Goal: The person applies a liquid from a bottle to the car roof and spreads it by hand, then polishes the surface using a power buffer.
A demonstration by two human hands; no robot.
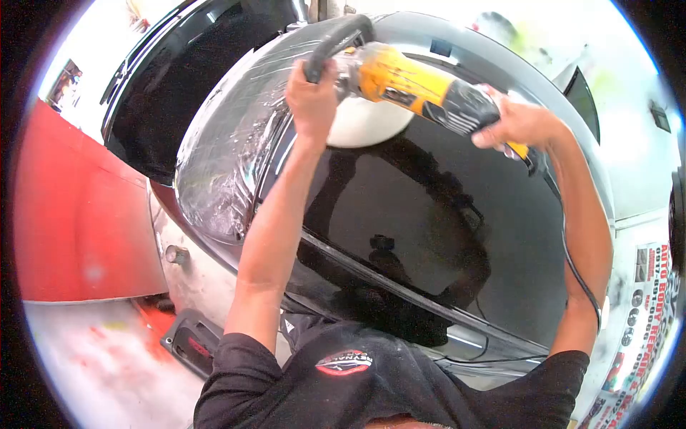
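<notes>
1. Upper centre of frame: yellow-and-black electric polisher (404, 79), lying at a slant from upper centre down towards the right. Its round white foam pad (364, 123) sits flat against the glossy black car panel (429, 214).
2. Left hand (312, 96): clenched around the black loop handle (336, 39) at the head of the tool, just above the pad. Arm runs up from the lower left.
3. Right hand (516, 125): wrapped around the rear of the tool body, right of centre. Fingers closed on it.
4. Black power cord (575, 264) leaves the tail of the tool and hangs along the right forearm towards the lower right.
5. Left of the pad: clear plastic film (221, 164), crinkled, covering the neighbouring curved surface.
6. Far left: a red panel (71, 214). Bottom of frame: the person's black shirt (343, 379).
7. Handling, my judgement:
   - The tool looks rigid and fairly heavy, with the weight at the head, so it suits a two-point hold: loop handle in front, body behind.
   - The pad looks soft and yielding.
   - The panel is mirror-smooth, probably slick, and likely to mark easily.
   - The cord could drag across the paint if it is left loose.
</notes>
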